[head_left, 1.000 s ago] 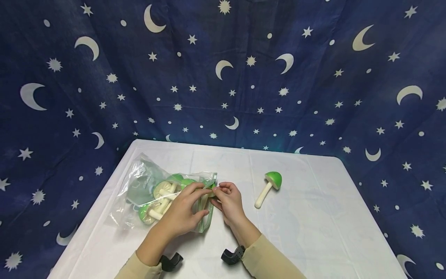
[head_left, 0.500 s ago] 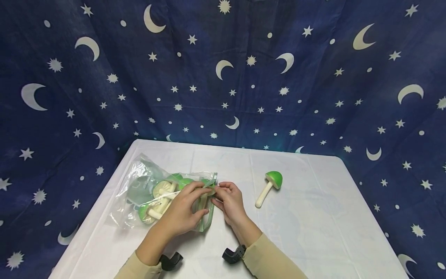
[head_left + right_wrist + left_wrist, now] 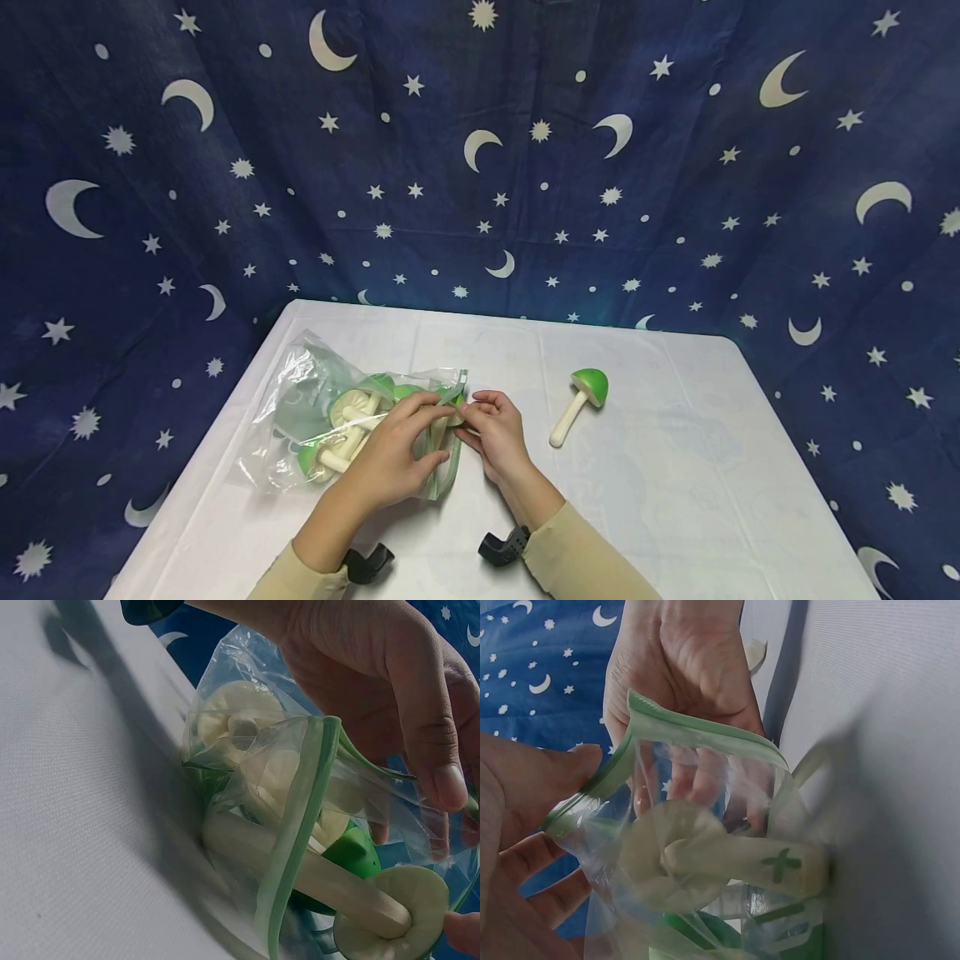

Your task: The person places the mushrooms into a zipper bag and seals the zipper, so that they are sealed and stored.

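Note:
A clear zip bag (image 3: 296, 433) with a green-edged mouth lies on its side, several green-capped toy mushrooms (image 3: 352, 408) inside. Draped over the bag near its mouth, my left hand (image 3: 397, 454) holds the plastic, its thumb spread toward the zip strip (image 3: 304, 825). My right hand (image 3: 495, 429) is at the mouth, pinching the cap of one mushroom (image 3: 394, 911) with its fingertips. That mushroom's stem points into the bag. From the left wrist, my right fingers appear behind the plastic beside a pale cap (image 3: 671, 855).
To the right of my hands, a loose green-capped mushroom (image 3: 581, 404) lies on the white-covered table (image 3: 675, 483). A dark blue curtain (image 3: 480, 167) with moons and stars hangs behind the table and along both sides.
Both hands stay almost in place. The green cap at my right fingertips shows a little more than half a second ago, after a slight shift of the fingers.

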`<state>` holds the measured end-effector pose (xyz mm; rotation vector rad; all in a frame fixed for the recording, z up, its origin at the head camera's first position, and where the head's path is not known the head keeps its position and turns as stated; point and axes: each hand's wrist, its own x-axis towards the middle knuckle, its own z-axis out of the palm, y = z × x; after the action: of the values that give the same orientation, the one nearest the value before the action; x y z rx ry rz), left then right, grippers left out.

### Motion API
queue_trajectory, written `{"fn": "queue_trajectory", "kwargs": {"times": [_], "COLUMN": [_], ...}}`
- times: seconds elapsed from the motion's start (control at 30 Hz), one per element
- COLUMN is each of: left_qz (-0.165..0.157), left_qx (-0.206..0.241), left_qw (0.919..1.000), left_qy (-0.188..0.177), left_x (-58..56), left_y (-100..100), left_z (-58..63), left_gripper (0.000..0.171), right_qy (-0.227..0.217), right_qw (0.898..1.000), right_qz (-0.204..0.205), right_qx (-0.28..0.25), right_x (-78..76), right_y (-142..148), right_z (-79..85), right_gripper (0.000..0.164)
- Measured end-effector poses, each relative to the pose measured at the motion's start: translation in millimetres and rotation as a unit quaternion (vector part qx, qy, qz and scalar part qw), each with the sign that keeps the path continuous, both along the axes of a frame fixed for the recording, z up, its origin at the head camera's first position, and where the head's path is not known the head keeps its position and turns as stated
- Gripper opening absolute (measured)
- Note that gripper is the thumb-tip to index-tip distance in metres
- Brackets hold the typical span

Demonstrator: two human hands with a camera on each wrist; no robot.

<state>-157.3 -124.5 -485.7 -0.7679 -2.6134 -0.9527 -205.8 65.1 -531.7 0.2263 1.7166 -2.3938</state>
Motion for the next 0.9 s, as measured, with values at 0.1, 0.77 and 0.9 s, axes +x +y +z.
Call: {"fn": "queue_trajectory", "kwargs": {"times": [0.1,0.77,0.9], "left_qz": [-0.001,-0.013,-0.013], "left_qx": [0.001,0.007,0.01], "left_qw": [1.0,0.9998,0.9998], "left_qy": [0.008,0.01,0.01], "left_x": [0.6,0.3,0.4], "left_y": [0.1,0.2,0.5], "left_z": [0.3,0.0,-0.1], "left_gripper": [0.062,0.063,0.063], "right_qy": [0.002,0.025,0.025], "right_qw": [1.0,0.998,0.997], "right_qz": [0.003,0.057,0.062], "right_qx": [0.001,0.032,0.033], "right_x": [0.1,0.1,0.7], "right_y": [-0.3,2.2,3.0], "right_z": [0.2,2.0,2.0], "right_gripper": [0.041,0.04,0.04]}}
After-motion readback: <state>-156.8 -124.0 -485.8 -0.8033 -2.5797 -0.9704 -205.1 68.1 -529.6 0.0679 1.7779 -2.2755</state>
